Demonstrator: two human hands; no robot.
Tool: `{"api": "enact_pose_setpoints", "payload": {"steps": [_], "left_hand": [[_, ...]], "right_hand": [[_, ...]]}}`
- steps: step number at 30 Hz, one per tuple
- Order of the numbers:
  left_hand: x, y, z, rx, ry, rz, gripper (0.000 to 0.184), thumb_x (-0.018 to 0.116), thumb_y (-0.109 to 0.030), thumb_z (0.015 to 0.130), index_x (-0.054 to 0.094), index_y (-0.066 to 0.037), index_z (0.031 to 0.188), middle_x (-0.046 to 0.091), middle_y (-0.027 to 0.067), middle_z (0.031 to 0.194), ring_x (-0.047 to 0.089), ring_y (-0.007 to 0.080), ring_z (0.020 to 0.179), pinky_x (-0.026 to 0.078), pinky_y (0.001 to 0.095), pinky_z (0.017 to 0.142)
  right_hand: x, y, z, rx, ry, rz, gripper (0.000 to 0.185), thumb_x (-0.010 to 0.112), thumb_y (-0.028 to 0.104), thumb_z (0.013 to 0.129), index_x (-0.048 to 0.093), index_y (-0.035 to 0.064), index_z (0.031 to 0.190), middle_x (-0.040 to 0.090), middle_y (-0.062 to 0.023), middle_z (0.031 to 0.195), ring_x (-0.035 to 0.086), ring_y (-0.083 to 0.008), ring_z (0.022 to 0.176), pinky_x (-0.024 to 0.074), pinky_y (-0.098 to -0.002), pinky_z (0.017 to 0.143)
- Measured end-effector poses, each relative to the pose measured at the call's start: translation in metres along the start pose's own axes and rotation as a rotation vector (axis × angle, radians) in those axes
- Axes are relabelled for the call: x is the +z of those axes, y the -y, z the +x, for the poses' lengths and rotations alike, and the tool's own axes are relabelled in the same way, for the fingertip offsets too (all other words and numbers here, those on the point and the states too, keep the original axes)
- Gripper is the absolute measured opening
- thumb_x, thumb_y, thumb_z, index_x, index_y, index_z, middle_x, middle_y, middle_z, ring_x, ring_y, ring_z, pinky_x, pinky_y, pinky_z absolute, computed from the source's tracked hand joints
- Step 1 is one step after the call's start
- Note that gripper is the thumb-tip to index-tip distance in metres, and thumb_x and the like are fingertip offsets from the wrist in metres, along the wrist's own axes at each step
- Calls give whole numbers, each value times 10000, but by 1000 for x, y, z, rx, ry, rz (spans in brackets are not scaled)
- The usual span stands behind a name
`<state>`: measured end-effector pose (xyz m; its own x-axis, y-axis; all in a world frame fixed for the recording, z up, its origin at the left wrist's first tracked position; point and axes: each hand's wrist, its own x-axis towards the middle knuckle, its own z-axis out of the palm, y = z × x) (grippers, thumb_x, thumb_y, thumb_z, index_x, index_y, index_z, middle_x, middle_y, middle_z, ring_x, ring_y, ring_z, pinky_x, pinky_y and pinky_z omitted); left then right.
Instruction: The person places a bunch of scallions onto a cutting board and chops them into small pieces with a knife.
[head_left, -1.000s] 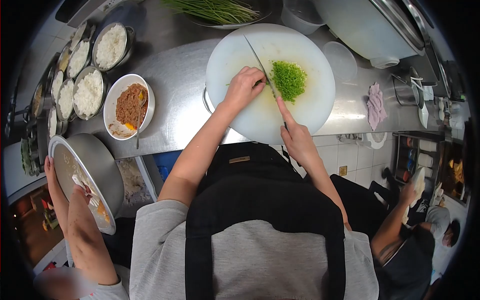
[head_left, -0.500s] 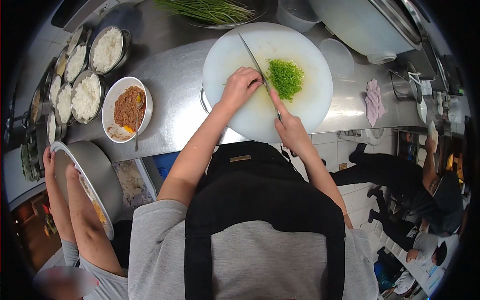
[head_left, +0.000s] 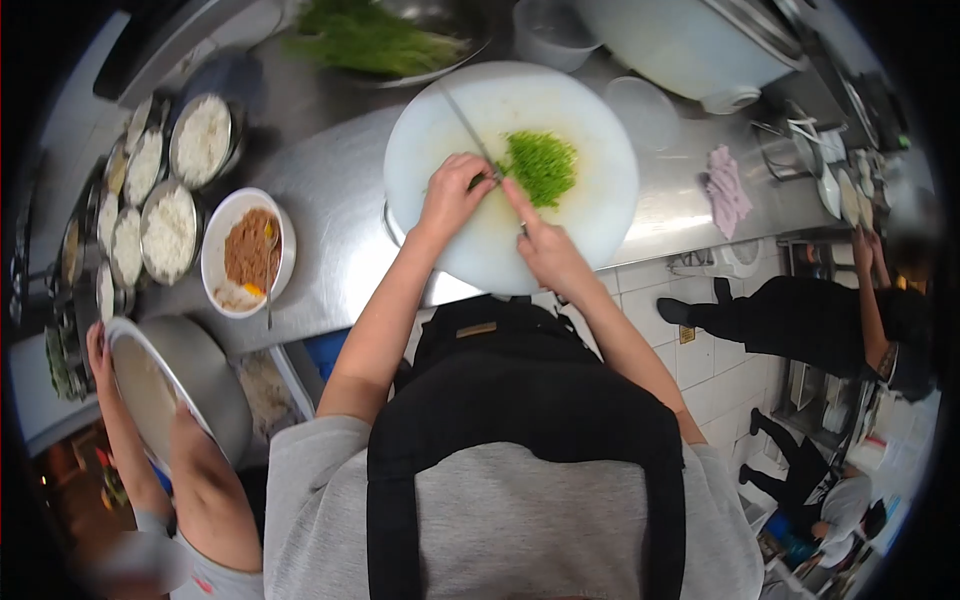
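Note:
On a round white cutting board [head_left: 415, 150] lies a heap of finely chopped green stalks [head_left: 541, 168], like chives or scallions. My right hand [head_left: 550, 252] is closed around the handle of a knife [head_left: 465, 122], index finger stretched along the top of the blade. The blade points up and left, between the heap and my other hand. My left hand [head_left: 455, 195] rests on the board with fingers curled beside the blade. What the fingertips pinch is mostly hidden. Uncut green stalks [head_left: 375, 42], blurred, lie in a metal bowl [head_left: 468, 62] behind the board.
Several metal bowls of rice [head_left: 168, 235] stand at the left, near a white bowl [head_left: 210, 262] of brown minced food with a spoon. A co-worker's arm [head_left: 205, 470] reaches into a large pot [head_left: 205, 370]. A pink cloth [head_left: 728, 190] lies right. Other people stand behind at right.
The whole view has shifted slightly. My hands keep nearly the same place on the board, knife still in my right hand. The left co-worker's arm is deeper in the pot; a person at right has moved.

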<state>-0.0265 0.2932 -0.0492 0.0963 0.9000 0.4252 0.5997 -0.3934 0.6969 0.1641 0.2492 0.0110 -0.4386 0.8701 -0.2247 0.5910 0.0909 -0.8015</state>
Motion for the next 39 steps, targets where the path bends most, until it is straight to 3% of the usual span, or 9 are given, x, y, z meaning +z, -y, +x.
{"api": "enact_pose_setpoints", "payload": {"steps": [2, 4, 9, 14, 22, 25, 28, 31, 39], "left_hand": [[2, -3, 1, -1, -12, 22, 105, 706, -46, 759, 623, -30, 822, 649, 108, 872, 603, 322, 868, 488, 397, 784], [3, -3, 1, 4, -13, 13, 93, 694, -41, 764, 614, -28, 810, 642, 113, 861, 598, 325, 857, 485, 397, 776], [4, -2, 1, 52, -32, 2, 95, 674, -7, 738, 610, -24, 806, 641, 116, 857, 594, 327, 842, 485, 396, 768], [3, -4, -1, 68, -28, -11, 98, 664, 9, 737, 618, -17, 820, 648, 120, 882, 600, 327, 868, 486, 399, 784], [5, -6, -1, 43, -41, -9, 97, 676, 17, 758, 634, -14, 840, 648, 126, 894, 600, 333, 890, 485, 406, 795], [12, -5, 7, 92, -59, 21, 112, 687, 2, 755, 640, -16, 855, 645, 129, 906, 595, 340, 889, 485, 410, 793], [3, -18, 9, 9, -30, 96, 127, 696, -15, 753, 647, -20, 870, 645, 128, 920, 594, 340, 891, 486, 410, 794], [1, -17, 2, -38, -26, 109, 143, 706, -32, 750, 653, -23, 883, 645, 124, 933, 596, 332, 897, 490, 410, 792], [6, -8, 1, -29, -65, 48, 133, 719, -17, 765, 673, -25, 890, 668, 98, 901, 621, 291, 884, 504, 375, 782]], "right_hand": [[1, -9, 2, 29, 67, 12, 779, 419, 15, 880, 154, 283, 1562, 663, -241, 833, 579, -260, 478, 533, -389, 560], [25, -52, 14, -269, -131, -75, 803, 415, 20, 875, 112, 298, 1564, 664, -249, 832, 604, -294, 516, 544, -408, 604], [5, -24, 0, -118, -69, -66, 809, 441, 26, 857, 128, 263, 1564, 636, -286, 760, 634, -404, 638, 530, -476, 677], [-7, -11, -9, 16, 99, 129, 795, 383, 23, 883, 83, 288, 1569, 603, -164, 638, 544, -226, 406, 511, -367, 428], [-23, -15, -36, 135, 74, 170, 776, 407, 39, 918, 106, 343, 1566, 640, -173, 770, 530, -170, 431, 516, -332, 449], [-26, -10, -41, 119, 51, 170, 773, 377, 39, 892, 120, 325, 1562, 603, -147, 625, 528, -198, 394, 516, -348, 427], [-27, -7, -37, 184, 119, 116, 788, 408, 24, 877, 131, 294, 1564, 631, -214, 720, 606, -288, 518, 550, -402, 563], [-12, -30, -30, -132, -98, -67, 813, 479, 4, 841, 162, 211, 1561, 607, -321, 931, 595, -478, 913, 444, -507, 879], [-5, -19, -40, -95, -24, -158, 784, 468, -26, 857, 189, 183, 1559, 623, -302, 928, 615, -452, 901, 447, -484, 860]]}}
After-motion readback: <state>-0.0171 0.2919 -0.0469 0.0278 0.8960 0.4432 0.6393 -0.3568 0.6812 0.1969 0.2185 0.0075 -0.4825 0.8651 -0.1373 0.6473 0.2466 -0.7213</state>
